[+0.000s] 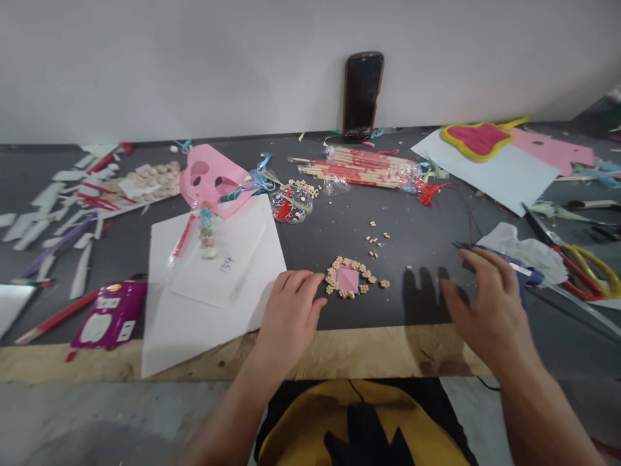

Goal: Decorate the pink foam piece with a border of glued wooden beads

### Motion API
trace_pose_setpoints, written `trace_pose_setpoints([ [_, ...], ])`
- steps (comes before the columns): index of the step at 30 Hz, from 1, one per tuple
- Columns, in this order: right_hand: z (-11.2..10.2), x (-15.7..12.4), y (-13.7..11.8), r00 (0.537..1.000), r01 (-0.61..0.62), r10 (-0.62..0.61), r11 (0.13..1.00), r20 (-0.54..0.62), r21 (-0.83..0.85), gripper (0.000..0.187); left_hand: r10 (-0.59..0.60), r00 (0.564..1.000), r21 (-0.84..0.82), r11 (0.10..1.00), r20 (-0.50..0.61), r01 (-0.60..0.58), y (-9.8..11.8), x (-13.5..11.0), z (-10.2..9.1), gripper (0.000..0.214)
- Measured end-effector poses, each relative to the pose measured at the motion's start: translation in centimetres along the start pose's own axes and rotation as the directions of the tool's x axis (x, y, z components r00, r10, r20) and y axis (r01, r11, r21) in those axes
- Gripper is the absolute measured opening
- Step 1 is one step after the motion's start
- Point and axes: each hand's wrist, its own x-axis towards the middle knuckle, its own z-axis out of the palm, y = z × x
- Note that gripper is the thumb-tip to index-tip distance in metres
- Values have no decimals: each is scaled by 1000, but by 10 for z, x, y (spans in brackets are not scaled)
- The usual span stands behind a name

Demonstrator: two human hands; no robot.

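My left hand (290,317) rests at the table's front, fingers stretched and a little apart, with nothing in them. Its fingertips are beside a ring of small light wooden pieces (366,270), which surrounds a pink paper square (347,279). More loose wooden pieces (373,240) are scattered just behind the ring. On the other side, my right hand (490,310) is spread, thumb apart from the fingers. Its fingers reach over what looks like a blue glue gun (532,277) with a clear stick out the back; the hand partly hides it. Whether they touch is unclear.
Scissors (585,275) lie at the right. Wrapped sticks (363,168) and a phone (362,97) leaning on the wall are at the back. White paper (165,278), a pink mask (213,171), a purple packet (110,315) and paper scraps (46,194) cover the left.
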Motion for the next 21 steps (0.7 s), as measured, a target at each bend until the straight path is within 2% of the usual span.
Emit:
trace_pose_setpoints([
  [2,9,-4,-13,993,120,-120,993,7,1,33,-8,999,43,999,-35,10,3,1,3,26],
  [6,15,-6,-46,973,224,-228,968,22,110,14,-24,998,98,995,-63,30,4,5,5,22],
  [8,14,0,-56,964,262,-266,952,4,157,25,-32,997,94,995,-68,39,2,7,5,21],
  [10,15,9,-57,956,290,-293,941,-8,176,31,-43,996,74,996,-80,49,-1,9,5,21],
  [13,18,24,-49,976,211,-215,970,22,121,11,-50,992,25,998,-119,54,-5,10,6,19],
  [15,20,31,-41,991,127,-130,990,43,69,43,-46,986,-4,999,-161,46,-7,10,8,19],
  [16,21,33,-38,993,109,-112,993,43,53,52,-42,982,-13,999,-182,40,-7,10,10,19],
  [17,21,33,-35,992,118,-119,992,38,50,53,-36,979,-19,999,-199,33,-7,10,11,19],
  [21,24,20,-38,959,260,-273,953,73,153,24,7,982,-18,1000,-187,-11,-7,10,13,17],
])
